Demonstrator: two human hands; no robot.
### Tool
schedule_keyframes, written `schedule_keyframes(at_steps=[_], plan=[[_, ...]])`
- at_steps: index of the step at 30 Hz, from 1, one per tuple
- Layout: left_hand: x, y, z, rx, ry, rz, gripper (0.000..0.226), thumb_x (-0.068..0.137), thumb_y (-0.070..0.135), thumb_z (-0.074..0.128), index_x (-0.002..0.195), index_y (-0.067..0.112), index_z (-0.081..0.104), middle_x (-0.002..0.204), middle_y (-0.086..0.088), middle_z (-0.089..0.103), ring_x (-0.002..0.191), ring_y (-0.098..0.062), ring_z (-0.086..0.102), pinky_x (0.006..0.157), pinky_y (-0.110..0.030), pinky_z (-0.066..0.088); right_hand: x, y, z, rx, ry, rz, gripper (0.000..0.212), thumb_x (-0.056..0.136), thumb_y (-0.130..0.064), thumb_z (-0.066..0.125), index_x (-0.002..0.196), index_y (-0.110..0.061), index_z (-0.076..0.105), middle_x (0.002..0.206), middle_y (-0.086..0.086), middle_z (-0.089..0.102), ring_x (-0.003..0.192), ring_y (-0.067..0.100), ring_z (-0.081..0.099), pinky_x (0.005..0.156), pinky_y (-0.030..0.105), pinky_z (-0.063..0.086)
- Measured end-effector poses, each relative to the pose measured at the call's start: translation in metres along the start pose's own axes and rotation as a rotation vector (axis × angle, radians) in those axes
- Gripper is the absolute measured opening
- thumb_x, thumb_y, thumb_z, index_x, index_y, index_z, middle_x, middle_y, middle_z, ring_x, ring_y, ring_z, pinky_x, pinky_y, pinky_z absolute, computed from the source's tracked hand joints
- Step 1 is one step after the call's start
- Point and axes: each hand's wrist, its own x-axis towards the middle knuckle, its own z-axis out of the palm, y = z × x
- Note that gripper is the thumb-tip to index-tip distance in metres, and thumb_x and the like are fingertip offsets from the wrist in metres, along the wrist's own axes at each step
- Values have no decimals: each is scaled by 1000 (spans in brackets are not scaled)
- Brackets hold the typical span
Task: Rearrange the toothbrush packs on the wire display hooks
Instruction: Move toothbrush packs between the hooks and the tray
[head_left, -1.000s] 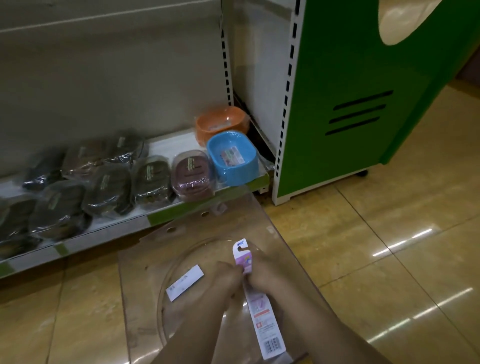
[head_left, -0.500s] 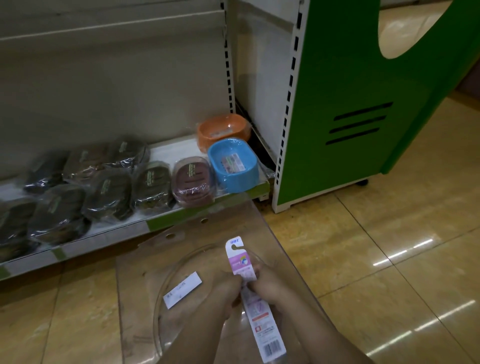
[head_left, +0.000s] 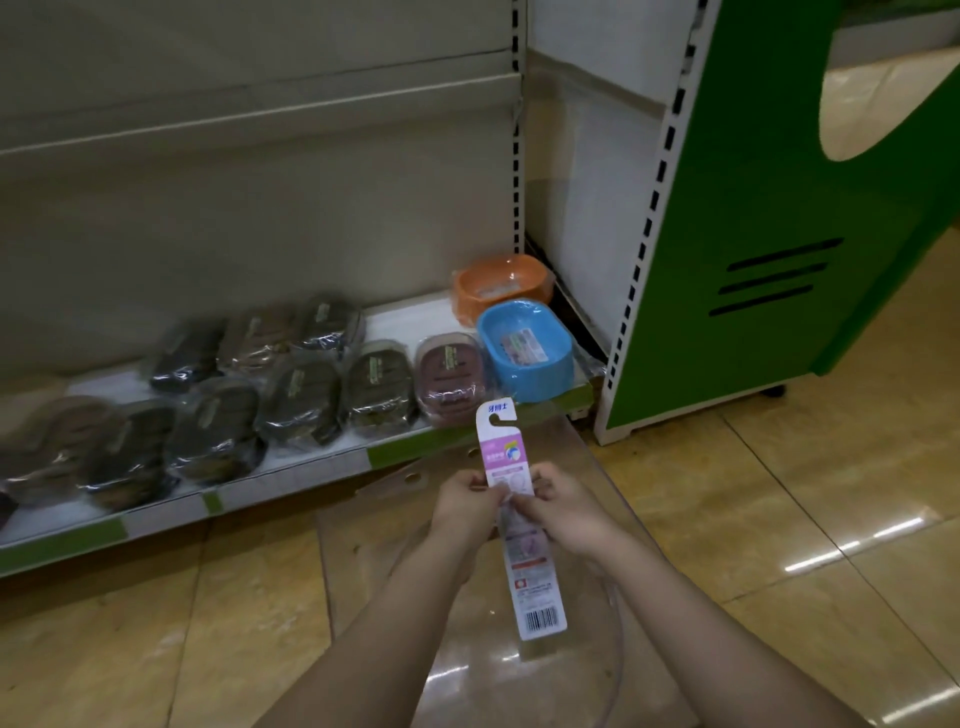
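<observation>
Evidently light and bendy, the toothbrush pack (head_left: 514, 519) is pinched at its upper card by left hand (head_left: 465, 506) and right hand (head_left: 563, 512), low centre frame; hold its stiffer edges, sparing the hook slot.

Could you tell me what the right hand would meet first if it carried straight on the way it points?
Probably the left hand: the right hand points left across the toothbrush pack both pinch, though depth is unclear.

Dim, warm indoor light, soft focus throughout

Glare streaks gleam on the glossy floor tiles (head_left: 810, 519) at four o'clock; wrapped soap dishes (head_left: 218, 410) at nine o'clock smear into blur; shelf upright (head_left: 649, 218) bows from wide-angle distortion.
</observation>
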Motion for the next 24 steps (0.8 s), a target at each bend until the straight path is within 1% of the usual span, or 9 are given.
schedule_keyframes(at_steps=[2, 5, 7, 9, 11, 15, 18, 20, 24], plan=[[-4, 12, -8, -24, -2, 62, 7, 91, 5, 56, 98, 5, 59, 100, -14, 65, 89, -30, 64, 73, -38, 55, -2, -16, 1, 26, 3, -26, 10, 91, -18, 60, 100, -18, 56, 99, 5, 69, 82, 17, 67, 62, 24, 49], [-11, 30, -20, -27, -9, 165, 14, 90, 8, 59, 104, 5, 61, 102, -14, 68, 95, -31, 66, 82, -42, 55, -4, -37, 3, 98, 17, -69, 11, 90, -13, 60, 101, -15, 58, 100, 10, 70, 86, 21, 68, 68, 29, 54], [-14, 43, -30, -47, -24, 226, 16, 89, 9, 62, 104, 8, 60, 100, -13, 68, 91, -27, 67, 78, -39, 55, -8, -53, 3, 139, 32, -108, 12, 90, -13, 61, 102, -15, 59, 101, 11, 70, 89, 21, 68, 73, 33, 56], [-18, 59, -42, -73, -54, 278, 16, 88, 10, 63, 104, 9, 58, 98, -10, 69, 85, -21, 67, 70, -30, 55, -12, -70, 3, 169, 41, -141, 12, 90, -15, 61, 102, -17, 60, 100, 9, 71, 91, 22, 68, 80, 39, 56], [-21, 74, -55, -87, -92, 322, 14, 88, 12, 64, 101, 11, 59, 98, -8, 69, 86, -18, 67, 69, -27, 55, -17, -86, 3, 203, 41, -152, 16, 91, -17, 59, 107, -15, 60, 102, 11, 70, 94, 25, 68, 84, 42, 56], [-31, 110, -74, -126, -129, 407, 9, 86, 14, 66, 93, 15, 60, 101, -9, 69, 95, -27, 67, 84, -41, 56, -24, -127, 2, 306, 42, -179, 19, 94, -15, 55, 112, -13, 59, 111, 14, 66, 101, 29, 65, 88, 42, 54], [-48, 140, -85, -158, -126, 401, 13, 86, 15, 66, 98, 13, 60, 103, -11, 69, 94, -30, 68, 68, -35, 56, -29, -158, 2, 346, 57, -149, 22, 95, -18, 53, 116, -14, 58, 115, 14, 65, 100, 26, 65, 81, 38, 54], [-64, 159, -91, -168, -126, 367, 17, 87, 17, 66, 102, 12, 59, 103, -10, 70, 91, -27, 69, 67, -33, 57, -40, -179, 1, 363, 58, -125, 25, 95, -19, 53, 119, -13, 58, 114, 13, 65, 97, 23, 65, 75, 35, 54], [-101, 196, -101, -174, -109, 291, 20, 87, 17, 66, 105, 11, 59, 98, -5, 71, 81, -18, 70, 59, -24, 57, -75, -223, -7, 386, 46, -80, 26, 94, -20, 56, 119, -13, 59, 112, 12, 67, 96, 22, 67, 80, 36, 54]])
